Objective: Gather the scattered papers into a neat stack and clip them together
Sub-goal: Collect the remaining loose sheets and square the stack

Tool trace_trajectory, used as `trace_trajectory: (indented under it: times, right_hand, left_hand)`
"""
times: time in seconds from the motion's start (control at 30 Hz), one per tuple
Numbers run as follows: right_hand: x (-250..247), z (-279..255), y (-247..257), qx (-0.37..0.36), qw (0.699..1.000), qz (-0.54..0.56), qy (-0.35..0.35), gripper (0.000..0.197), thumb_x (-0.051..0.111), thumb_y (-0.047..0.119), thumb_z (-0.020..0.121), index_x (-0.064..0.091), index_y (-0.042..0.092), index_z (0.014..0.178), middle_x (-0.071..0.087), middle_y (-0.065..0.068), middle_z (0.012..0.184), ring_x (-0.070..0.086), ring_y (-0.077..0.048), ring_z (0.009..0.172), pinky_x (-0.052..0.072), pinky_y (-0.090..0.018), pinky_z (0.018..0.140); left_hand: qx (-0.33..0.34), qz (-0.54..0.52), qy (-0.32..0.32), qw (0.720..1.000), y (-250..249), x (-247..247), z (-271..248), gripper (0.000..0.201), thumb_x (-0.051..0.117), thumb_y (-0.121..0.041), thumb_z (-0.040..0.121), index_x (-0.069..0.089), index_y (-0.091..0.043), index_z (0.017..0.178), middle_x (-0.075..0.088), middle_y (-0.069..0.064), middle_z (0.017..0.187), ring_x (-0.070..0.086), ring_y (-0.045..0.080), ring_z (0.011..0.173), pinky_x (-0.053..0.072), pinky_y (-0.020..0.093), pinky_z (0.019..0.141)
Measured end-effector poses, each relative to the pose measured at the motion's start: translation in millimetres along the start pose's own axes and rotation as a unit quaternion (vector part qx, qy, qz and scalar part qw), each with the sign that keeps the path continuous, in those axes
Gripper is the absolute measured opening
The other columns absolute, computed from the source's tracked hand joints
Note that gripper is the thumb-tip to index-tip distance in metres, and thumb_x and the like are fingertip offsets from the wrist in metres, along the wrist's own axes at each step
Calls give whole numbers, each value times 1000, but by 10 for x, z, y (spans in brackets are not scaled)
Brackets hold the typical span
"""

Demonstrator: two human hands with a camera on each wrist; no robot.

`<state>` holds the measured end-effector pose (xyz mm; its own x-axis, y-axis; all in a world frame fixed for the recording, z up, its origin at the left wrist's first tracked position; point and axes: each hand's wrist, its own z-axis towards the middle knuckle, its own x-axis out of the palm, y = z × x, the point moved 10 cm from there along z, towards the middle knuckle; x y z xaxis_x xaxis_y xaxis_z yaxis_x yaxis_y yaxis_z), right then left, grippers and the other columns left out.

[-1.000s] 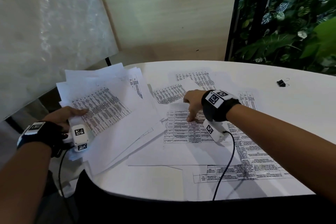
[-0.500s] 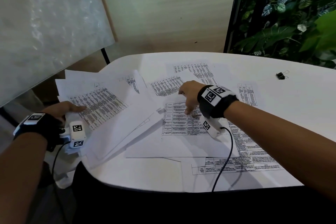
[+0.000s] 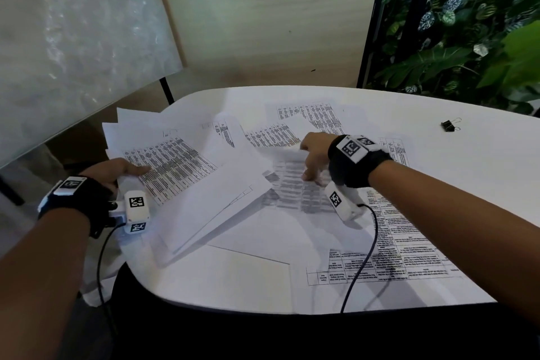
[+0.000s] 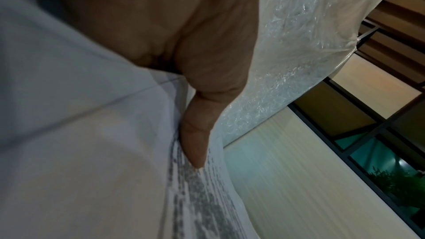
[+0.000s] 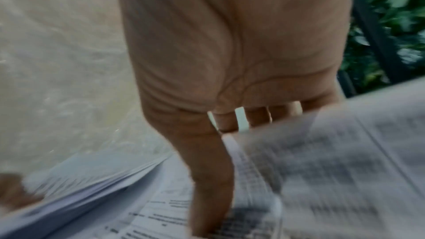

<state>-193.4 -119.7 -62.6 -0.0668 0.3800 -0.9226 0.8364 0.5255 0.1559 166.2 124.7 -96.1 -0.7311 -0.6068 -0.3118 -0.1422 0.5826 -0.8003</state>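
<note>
The person's left hand (image 3: 117, 171) is gripping a loose bundle of papers (image 3: 187, 172) at its near corner, thumb lying flat on the top printed sheet while the fingers are tucked underneath, and is holding it tilted up off the desk (image 3: 482, 184), likely so further sheets can be fed onto it. The right hand (image 3: 314, 155) is pressing down on a blurred printed sheet (image 3: 292, 187) beside the bundle, fingers bent onto the paper; whether it is pinching that sheet or only dragging it, I cannot tell. More sheets are lying spread across the middle and near right of the white, rounded desk. The binder clip (image 3: 450, 125) is sitting well apart at the far right, untouched, so clipping looks some way off. Behind the desk a pale wooden wall (image 3: 263, 14) is standing, with bubble wrap (image 3: 73, 23) hanging to the left and leafy greenery (image 3: 473, 23) to the right.
</note>
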Motion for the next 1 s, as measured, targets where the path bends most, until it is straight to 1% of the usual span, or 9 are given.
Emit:
trace_trajectory:
  times: [0.1,0.17,0.27,0.43,0.57,0.67,0.83,0.93,1.0]
  right_hand:
    - [-228,-11,-344,55,997,34,-31,42,85,21,67,68,4,102,68,-13,96,66,-27,92,47,-28,72]
    - [-299,6,-505,79,995,34,-41,54,87,37,63,69,6,103,67,-11,103,64,-31,98,52,-33,84]
    - [-300,13,-596,90,994,55,-37,62,91,44,55,70,8,102,67,-11,109,62,-31,100,53,-42,92]
    - [-259,-11,-526,79,992,92,-28,65,91,34,60,66,3,111,68,-12,115,61,-28,95,50,-33,84]
    - [-195,-3,-486,81,991,97,-38,88,90,41,60,50,9,132,50,-11,135,50,-32,122,46,-42,102]
    - [-168,10,-440,82,989,111,-58,98,91,35,60,41,7,140,50,-13,140,50,-33,127,47,-41,102]
    - [-113,4,-357,52,990,127,-39,68,90,28,63,61,0,118,66,-13,117,62,-32,106,52,-35,89]
    - [-114,28,-382,21,990,140,-25,36,86,24,69,66,3,91,66,-8,90,62,-28,86,51,-31,73]
    - [-275,3,-456,11,987,146,-62,33,83,21,73,63,4,93,61,-6,89,61,-29,91,43,-26,67]
  left_hand:
    - [-6,14,-1,1000,15,32,-22,13,56,-8,97,58,3,92,69,20,57,65,32,39,54,41,37]
    - [-8,13,-3,1000,28,33,-20,15,56,-8,97,56,4,87,62,17,45,59,29,32,50,36,32]
    - [-10,-3,-9,1000,34,10,42,13,60,-8,96,56,4,94,61,16,46,58,29,32,52,36,35]
    - [-1,-13,-20,1000,20,22,35,9,57,-3,96,56,4,90,66,14,48,62,27,34,48,34,30]
    - [-1,-27,-2,1000,33,27,60,7,56,-3,97,59,3,99,71,16,57,68,30,43,53,38,35]
    - [-9,-28,4,1000,67,15,82,10,57,-6,97,58,1,104,71,17,59,68,31,43,55,41,39]
    - [-9,-35,7,999,80,-18,93,34,62,-8,93,58,-2,126,77,21,82,73,39,73,54,49,72]
    - [-10,-40,10,999,82,-19,95,33,61,-8,94,58,-4,126,73,22,97,75,36,62,52,49,70]
    - [-5,-39,10,999,71,-9,90,29,59,-7,95,59,-3,123,76,20,87,75,34,61,55,48,69]
